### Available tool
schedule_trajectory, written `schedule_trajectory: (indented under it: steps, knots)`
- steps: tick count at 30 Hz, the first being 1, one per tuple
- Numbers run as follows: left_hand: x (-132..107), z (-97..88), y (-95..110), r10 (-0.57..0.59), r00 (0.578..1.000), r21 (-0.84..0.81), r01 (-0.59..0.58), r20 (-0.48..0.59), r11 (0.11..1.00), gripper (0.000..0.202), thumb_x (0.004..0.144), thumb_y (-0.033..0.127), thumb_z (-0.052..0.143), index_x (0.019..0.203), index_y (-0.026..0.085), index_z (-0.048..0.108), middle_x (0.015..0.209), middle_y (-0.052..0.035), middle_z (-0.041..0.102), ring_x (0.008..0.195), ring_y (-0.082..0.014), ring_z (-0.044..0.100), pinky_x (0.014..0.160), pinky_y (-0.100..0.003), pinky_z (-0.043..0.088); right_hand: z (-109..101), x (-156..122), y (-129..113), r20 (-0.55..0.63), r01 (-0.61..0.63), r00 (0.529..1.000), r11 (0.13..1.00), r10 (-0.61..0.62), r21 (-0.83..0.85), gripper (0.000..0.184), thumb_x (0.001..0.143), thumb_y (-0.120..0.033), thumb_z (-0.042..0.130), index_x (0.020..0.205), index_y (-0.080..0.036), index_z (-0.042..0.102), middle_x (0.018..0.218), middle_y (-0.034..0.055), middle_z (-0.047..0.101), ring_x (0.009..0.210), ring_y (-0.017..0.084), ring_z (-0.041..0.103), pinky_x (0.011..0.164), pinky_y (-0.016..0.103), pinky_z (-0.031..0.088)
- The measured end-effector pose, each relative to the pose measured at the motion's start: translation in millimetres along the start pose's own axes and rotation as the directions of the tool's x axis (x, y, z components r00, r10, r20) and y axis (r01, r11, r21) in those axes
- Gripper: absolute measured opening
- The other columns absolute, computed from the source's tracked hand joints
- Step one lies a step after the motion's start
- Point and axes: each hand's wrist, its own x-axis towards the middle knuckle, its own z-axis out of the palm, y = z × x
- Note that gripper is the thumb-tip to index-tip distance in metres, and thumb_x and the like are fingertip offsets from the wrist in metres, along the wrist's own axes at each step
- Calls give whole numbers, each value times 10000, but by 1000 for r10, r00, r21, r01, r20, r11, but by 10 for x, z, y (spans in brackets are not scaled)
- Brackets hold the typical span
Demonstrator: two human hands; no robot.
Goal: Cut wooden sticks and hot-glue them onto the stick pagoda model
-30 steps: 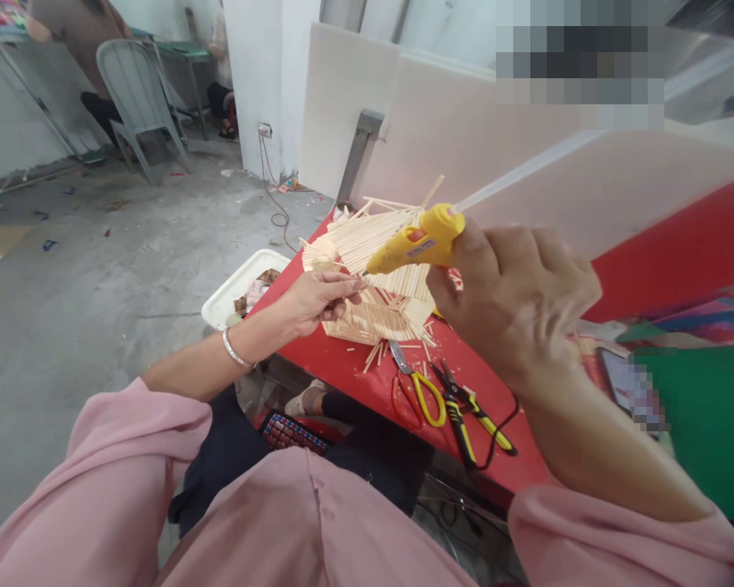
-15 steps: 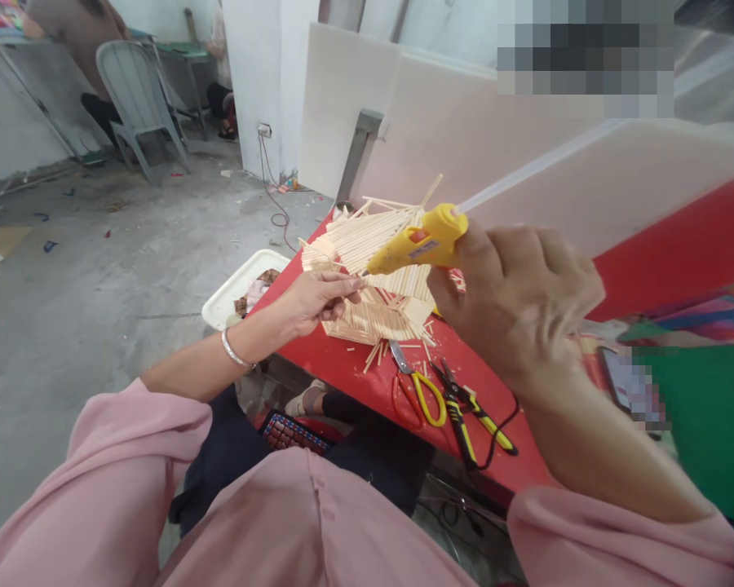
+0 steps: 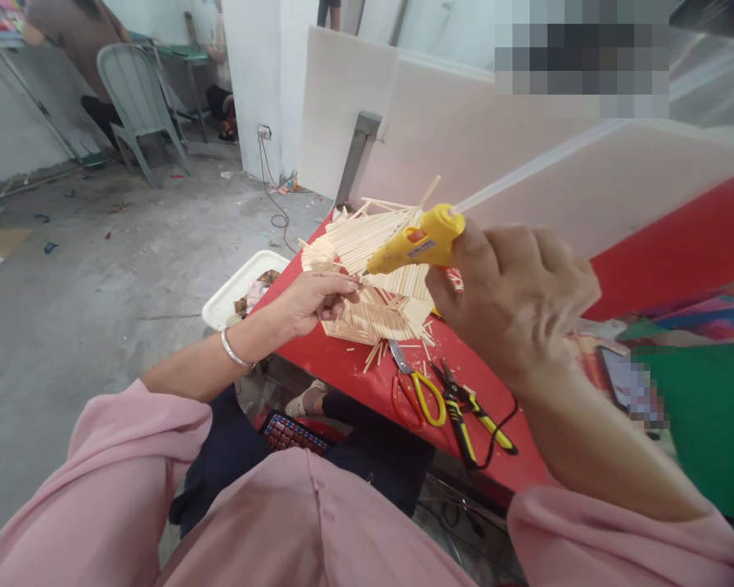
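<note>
Right hand [image 3: 519, 293] grips the glue gun [image 3: 413, 246]; left hand [image 3: 318, 300] is pinched closed — on what, I cannot tell. Gluing seems the step — next calls for a steady nozzle [image 3: 367, 271].

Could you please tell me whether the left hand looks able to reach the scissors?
Probably yes: the scissors lie uncovered on the red table near the left hand, and the glue gun, held beyond them, seems to leave the way free.
</note>
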Motion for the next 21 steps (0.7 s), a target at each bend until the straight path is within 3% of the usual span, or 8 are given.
schedule_trajectory:
  steps: [7,11,16,21]
  knots:
    - [-45,8,43,-30,998,-2,30,-59,1000,65,798,83,657,775,108,713,609,-14,650,429,-10,481,436,-159,334,-2,4,17,-104,-14,994,1000,14,-4,326,869,-370,569,1082,-152,686,783,50,654,677,159,522,563,294,273]
    - [-114,-56,76,-12,996,9,12,-90,1000,43,763,131,697,787,110,726,626,-11,661,434,-15,486,426,-151,355,-20,-69,80,81,-156,985,988,153,22,448,868,-516,539,1102,-153,659,854,73,665,706,171,549,530,284,185]
    - [-327,-125,158,165,967,49,-158,-195,986,94,704,193,739,662,140,674,570,16,614,427,-30,477,381,-156,316,-96,-347,305,448,-352,835,936,318,-7,615,791,-699,558,1164,-212,604,899,47,667,722,193,562,514,269,172]
    - [-608,-59,44,290,921,101,-273,-259,957,129,722,268,742,687,151,701,563,20,603,407,-28,461,368,-159,304,-160,-894,522,659,-418,660,905,359,-75,439,843,-465,585,1203,-215,573,1070,81,673,880,221,596,590,290,240]
